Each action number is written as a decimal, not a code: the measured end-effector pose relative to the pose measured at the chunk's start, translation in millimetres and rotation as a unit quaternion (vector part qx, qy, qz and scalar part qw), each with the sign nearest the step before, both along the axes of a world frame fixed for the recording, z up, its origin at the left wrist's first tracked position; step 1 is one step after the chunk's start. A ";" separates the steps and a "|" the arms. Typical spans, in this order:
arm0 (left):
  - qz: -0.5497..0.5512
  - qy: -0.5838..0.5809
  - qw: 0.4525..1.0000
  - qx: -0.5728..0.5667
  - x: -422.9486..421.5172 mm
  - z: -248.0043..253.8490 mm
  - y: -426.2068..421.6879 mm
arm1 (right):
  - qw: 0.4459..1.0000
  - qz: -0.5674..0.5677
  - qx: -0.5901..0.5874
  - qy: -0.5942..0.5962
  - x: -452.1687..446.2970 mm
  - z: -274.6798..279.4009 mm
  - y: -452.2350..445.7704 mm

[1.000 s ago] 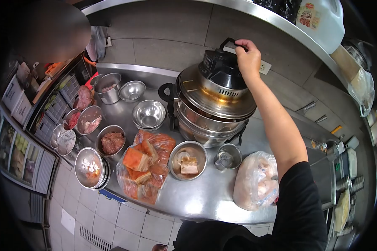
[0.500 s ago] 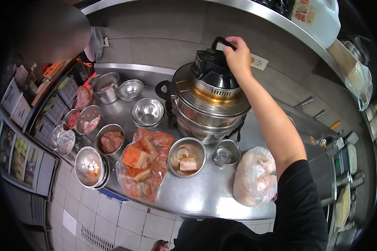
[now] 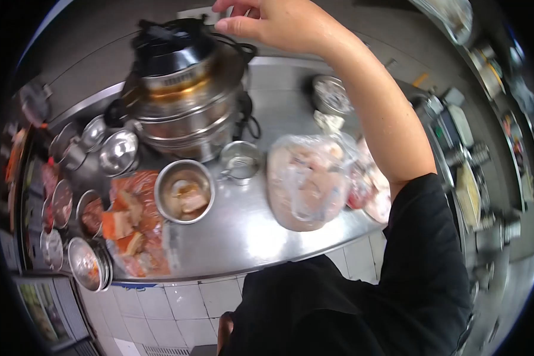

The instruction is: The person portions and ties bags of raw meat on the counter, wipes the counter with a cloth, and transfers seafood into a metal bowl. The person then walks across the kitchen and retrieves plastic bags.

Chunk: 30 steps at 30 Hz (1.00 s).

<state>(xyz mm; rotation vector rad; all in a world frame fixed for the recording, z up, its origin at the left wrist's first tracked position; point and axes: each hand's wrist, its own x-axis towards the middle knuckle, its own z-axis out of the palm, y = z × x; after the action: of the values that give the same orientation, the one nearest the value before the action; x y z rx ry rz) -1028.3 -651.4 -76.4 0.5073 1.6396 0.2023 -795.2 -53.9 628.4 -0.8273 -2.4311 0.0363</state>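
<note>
My right hand [image 3: 267, 24] is at the top edge, beside the black top of a steel cooker [image 3: 184, 115]. Its thumb stands apart from the curled fingers, and I see nothing held. Part of the fingers is cut off by the frame. Of my left hand [image 3: 225, 333] only a sliver of skin shows at my body, with the fingers hidden. In front of the cooker stand a steel bowl [image 3: 185, 191] with a pale chunk of meat in it and a small steel cup [image 3: 241, 161]. A clear bag of pale meat [image 3: 308, 181] lies below my forearm.
Orange-skinned meat chunks [image 3: 124, 222] rest on a plastic bag at the left. Several steel bowls and pots, some with meat, crowd the left end, including a bowl stack [image 3: 88, 264]. A perforated steel container [image 3: 332, 95] stands behind the bag. Shelves line the right.
My right hand has come off the black handle on the cooker lid. The view has swung right, so the cooker and bowls sit further left, and more of the bagged meat shows.
</note>
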 end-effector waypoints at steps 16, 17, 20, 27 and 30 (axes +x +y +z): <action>-0.023 -0.198 0.979 0.053 139.6 303.4 217.3 | 0.880 -0.006 -0.430 0.202 350.2 -248.6 -80.3; -0.030 -0.188 0.973 0.128 157.6 334.4 242.0 | 0.886 0.031 -0.435 0.155 342.4 -270.6 -77.6; -0.093 -0.063 0.942 0.315 224.2 424.2 322.4 | 0.923 0.084 -0.363 0.091 312.3 -320.6 -50.3; -0.264 0.390 0.656 0.589 335.8 413.7 496.7 | 0.896 0.000 -0.437 0.072 300.5 -319.8 48.6; -0.302 0.533 0.593 0.522 351.8 387.4 520.0 | 0.975 0.021 -0.207 -0.084 291.8 -348.2 16.1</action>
<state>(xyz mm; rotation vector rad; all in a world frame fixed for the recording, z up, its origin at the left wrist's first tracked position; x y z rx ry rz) -676.5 -131.4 311.0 2.4553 2.2022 0.3798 -503.4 -37.8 280.2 -0.9892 -2.6424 0.5253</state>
